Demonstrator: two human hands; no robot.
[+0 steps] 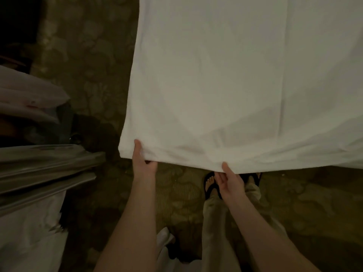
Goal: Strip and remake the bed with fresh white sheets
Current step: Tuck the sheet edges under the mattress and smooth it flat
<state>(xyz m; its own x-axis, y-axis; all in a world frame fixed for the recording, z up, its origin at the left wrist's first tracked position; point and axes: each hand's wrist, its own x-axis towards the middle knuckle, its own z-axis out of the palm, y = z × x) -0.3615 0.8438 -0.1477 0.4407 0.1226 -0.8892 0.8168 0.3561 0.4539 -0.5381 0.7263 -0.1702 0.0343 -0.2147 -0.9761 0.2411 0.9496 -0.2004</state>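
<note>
A large white sheet [235,75] spreads out flat in front of me and fills the upper right of the head view. Its near hem runs across the middle of the frame. My left hand [142,161] grips the hem near the sheet's left corner, thumb on top and fingers under the cloth. My right hand [229,179] pinches the same hem further right, thumb on top. Whatever lies beneath the sheet is hidden.
Patterned brown carpet [88,75] covers the floor. At the left stand a stack of white linen [29,95] and a cart or rack with grey metal rails [49,163]. My feet in black sandals [211,183] stand below the hem. White cloth [167,244] lies near my legs.
</note>
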